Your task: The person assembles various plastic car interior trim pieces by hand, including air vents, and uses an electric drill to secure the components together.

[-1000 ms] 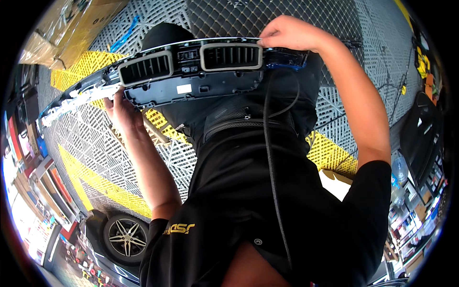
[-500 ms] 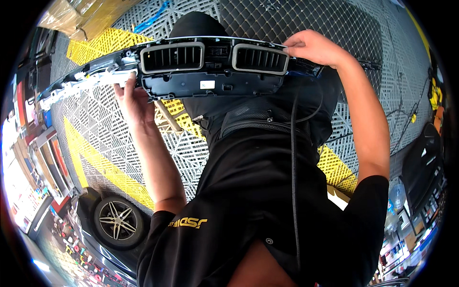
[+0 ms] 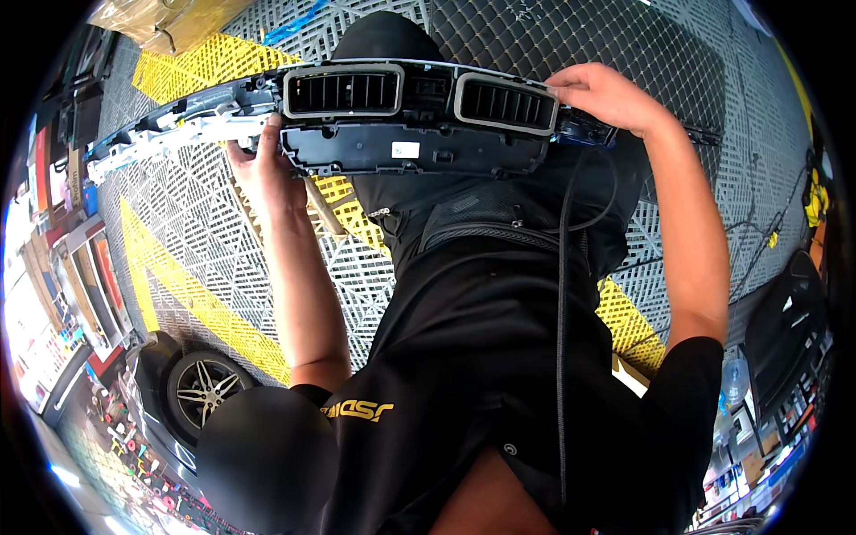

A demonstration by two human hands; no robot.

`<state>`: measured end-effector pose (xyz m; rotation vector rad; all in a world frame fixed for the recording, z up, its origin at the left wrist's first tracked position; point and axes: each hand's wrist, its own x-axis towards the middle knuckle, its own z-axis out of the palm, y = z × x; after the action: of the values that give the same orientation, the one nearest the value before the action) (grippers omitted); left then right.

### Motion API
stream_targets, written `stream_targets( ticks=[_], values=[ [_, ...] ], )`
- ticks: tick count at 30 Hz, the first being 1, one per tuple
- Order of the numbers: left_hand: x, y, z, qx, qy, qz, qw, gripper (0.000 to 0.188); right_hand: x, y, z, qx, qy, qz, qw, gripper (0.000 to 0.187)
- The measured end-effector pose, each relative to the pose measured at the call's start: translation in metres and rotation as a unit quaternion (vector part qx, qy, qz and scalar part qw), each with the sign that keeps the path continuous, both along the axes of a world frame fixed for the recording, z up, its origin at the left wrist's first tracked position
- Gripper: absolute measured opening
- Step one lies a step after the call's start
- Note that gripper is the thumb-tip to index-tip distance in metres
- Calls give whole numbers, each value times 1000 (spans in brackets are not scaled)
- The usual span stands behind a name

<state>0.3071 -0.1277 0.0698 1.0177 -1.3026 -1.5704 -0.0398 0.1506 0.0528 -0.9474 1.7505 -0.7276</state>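
A long black car dashboard trim panel (image 3: 357,152) stretches across the upper middle of the head view. Two air vents with grey frames, a left vent (image 3: 343,91) and a right vent (image 3: 506,104), are set in it. White plastic brackets (image 3: 169,135) run along its left part. My left hand (image 3: 270,174) is closed on the panel's lower edge, left of the left vent, with a finger up on the front. Near the top right corner, my right hand (image 3: 611,98) pinches the panel's upper edge beside the right vent. Some of its fingers are hidden.
Grey and yellow plastic grating (image 3: 187,303) covers the floor. A black quilted mat (image 3: 588,45) lies beyond the panel. A cardboard box (image 3: 169,22) is at the upper left, a car wheel (image 3: 207,388) at the lower left. A black cord (image 3: 563,339) hangs down my front.
The panel and both hands have shifted slightly right in the view, with the left hand also higher. A dark round shape now covers part of the lower left, near the wheel.
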Motion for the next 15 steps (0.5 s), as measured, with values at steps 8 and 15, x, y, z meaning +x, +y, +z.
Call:
stream_targets(
  ticks=[8,15],
  values=[
    [1,14,11,-25,3,27,999,59,16,27,21,-32,-137,-9,990,50],
    [-9,14,16,-36,-22,18,999,71,22,46,7,-44,-174,-66,982,51]
  ],
)
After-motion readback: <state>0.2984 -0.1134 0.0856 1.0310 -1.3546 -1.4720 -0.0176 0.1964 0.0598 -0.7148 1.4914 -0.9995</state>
